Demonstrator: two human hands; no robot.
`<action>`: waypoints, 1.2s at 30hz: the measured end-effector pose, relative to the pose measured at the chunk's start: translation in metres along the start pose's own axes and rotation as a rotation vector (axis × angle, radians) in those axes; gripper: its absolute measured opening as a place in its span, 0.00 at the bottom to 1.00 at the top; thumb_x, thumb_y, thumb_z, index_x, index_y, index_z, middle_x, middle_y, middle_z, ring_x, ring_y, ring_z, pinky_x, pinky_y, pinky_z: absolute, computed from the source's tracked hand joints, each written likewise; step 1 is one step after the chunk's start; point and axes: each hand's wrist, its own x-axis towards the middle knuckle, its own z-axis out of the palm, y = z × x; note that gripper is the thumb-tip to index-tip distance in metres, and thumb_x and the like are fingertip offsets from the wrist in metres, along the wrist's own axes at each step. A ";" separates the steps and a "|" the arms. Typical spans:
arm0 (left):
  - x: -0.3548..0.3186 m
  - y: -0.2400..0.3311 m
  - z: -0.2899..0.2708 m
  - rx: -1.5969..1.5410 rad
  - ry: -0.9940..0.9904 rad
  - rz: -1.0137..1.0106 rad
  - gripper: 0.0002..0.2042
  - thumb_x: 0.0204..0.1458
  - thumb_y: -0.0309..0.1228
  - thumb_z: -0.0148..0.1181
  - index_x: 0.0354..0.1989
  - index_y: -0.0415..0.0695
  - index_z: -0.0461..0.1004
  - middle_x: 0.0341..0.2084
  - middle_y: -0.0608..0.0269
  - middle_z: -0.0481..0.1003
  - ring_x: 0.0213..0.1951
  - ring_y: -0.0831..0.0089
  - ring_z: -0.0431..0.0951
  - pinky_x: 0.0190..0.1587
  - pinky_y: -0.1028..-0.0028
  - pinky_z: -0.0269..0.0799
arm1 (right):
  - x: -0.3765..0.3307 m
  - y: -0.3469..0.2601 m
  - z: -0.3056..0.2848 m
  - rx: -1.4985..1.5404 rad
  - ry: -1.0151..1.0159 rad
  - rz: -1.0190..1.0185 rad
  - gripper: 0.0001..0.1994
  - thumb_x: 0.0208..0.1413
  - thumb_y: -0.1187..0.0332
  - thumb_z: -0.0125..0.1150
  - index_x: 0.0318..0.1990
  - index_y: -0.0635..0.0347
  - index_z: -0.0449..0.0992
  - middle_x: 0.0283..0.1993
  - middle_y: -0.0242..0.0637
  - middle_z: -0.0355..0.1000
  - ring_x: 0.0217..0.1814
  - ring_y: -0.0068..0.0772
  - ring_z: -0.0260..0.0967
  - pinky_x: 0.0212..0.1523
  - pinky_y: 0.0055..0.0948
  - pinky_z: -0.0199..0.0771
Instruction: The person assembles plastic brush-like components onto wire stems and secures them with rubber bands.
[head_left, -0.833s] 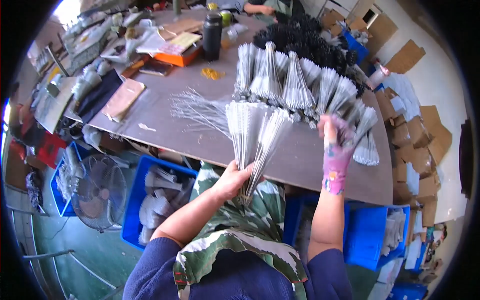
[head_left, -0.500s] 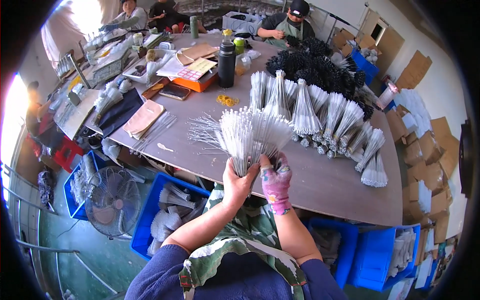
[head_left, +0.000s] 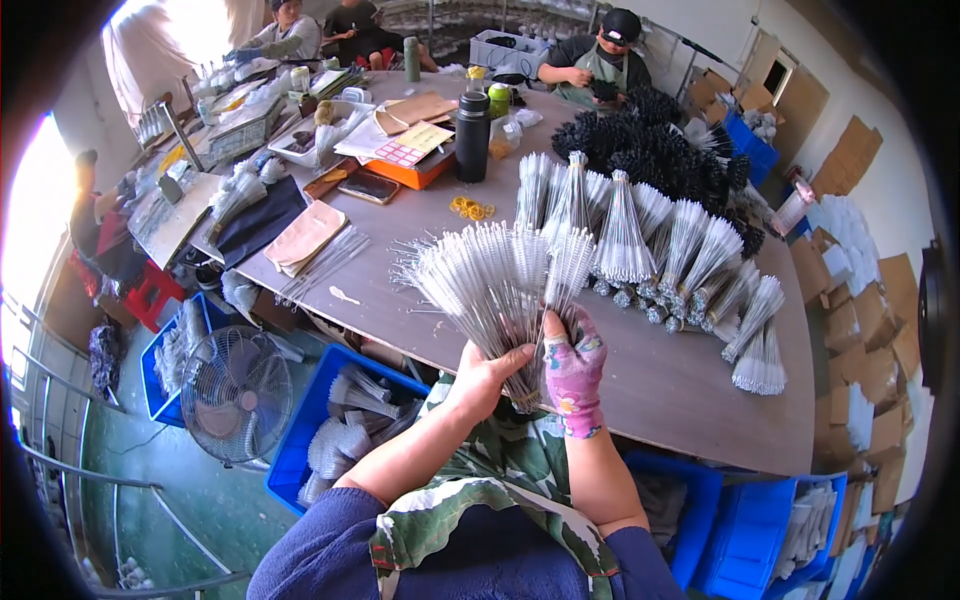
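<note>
The bare left hand (head_left: 487,380) and the right hand (head_left: 573,372), in a pink flowered glove, both clamp the stems of a fan of thin, bristly white wire brushes (head_left: 500,275), which spreads up and away from them. Beyond, tied white bundles (head_left: 660,240) lie on the smooth grey table (head_left: 680,390), then black bundles (head_left: 650,140).

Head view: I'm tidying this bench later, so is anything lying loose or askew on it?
Mostly orderly. The white brush bundles lie in fanned rows, but a few loose brushes sprawl at an angle near the tan cloth, and yellow rubber bands are scattered by the black bottle. Both hands grip one splayed bunch.
</note>
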 end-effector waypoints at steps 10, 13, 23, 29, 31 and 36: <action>0.004 0.015 -0.011 0.293 0.299 0.261 0.09 0.45 0.24 0.63 0.30 0.42 0.68 0.24 0.71 0.70 0.27 0.81 0.68 0.31 0.79 0.65 | 0.006 0.000 0.012 0.346 -0.095 0.244 0.06 0.54 0.70 0.59 0.38 0.62 0.74 0.32 0.25 0.72 0.33 0.15 0.65 0.35 0.15 0.63; 0.000 0.019 -0.005 0.344 0.318 0.282 0.08 0.46 0.23 0.62 0.32 0.43 0.68 0.25 0.71 0.69 0.29 0.81 0.67 0.33 0.78 0.64 | 0.008 0.004 0.015 0.369 -0.184 0.119 0.09 0.52 0.71 0.62 0.40 0.62 0.72 0.35 0.26 0.71 0.35 0.16 0.65 0.38 0.17 0.64; -0.003 0.025 -0.012 0.339 0.317 0.359 0.09 0.47 0.26 0.62 0.36 0.41 0.70 0.29 0.69 0.72 0.33 0.79 0.70 0.38 0.77 0.67 | 0.007 0.004 0.032 0.213 -0.203 0.129 0.10 0.48 0.72 0.65 0.38 0.60 0.72 0.33 0.25 0.70 0.33 0.14 0.64 0.35 0.17 0.65; 0.000 0.029 -0.012 0.291 0.349 0.276 0.07 0.46 0.25 0.62 0.32 0.40 0.70 0.27 0.68 0.72 0.30 0.80 0.70 0.34 0.78 0.66 | 0.009 0.006 0.021 0.271 -0.047 0.158 0.07 0.49 0.73 0.63 0.36 0.60 0.73 0.31 0.22 0.70 0.31 0.13 0.63 0.33 0.16 0.63; 0.001 0.032 -0.010 0.274 0.339 0.283 0.08 0.46 0.25 0.63 0.32 0.41 0.70 0.26 0.69 0.72 0.29 0.81 0.69 0.34 0.79 0.66 | 0.013 0.002 0.024 0.264 -0.043 0.156 0.06 0.49 0.71 0.63 0.35 0.60 0.74 0.29 0.24 0.70 0.31 0.15 0.64 0.34 0.17 0.63; 0.005 0.032 -0.018 0.254 0.316 0.309 0.08 0.47 0.22 0.61 0.34 0.40 0.69 0.28 0.68 0.73 0.31 0.80 0.71 0.37 0.79 0.67 | 0.012 0.003 0.027 0.355 -0.077 0.142 0.08 0.52 0.73 0.60 0.39 0.63 0.73 0.31 0.32 0.73 0.32 0.19 0.67 0.35 0.18 0.66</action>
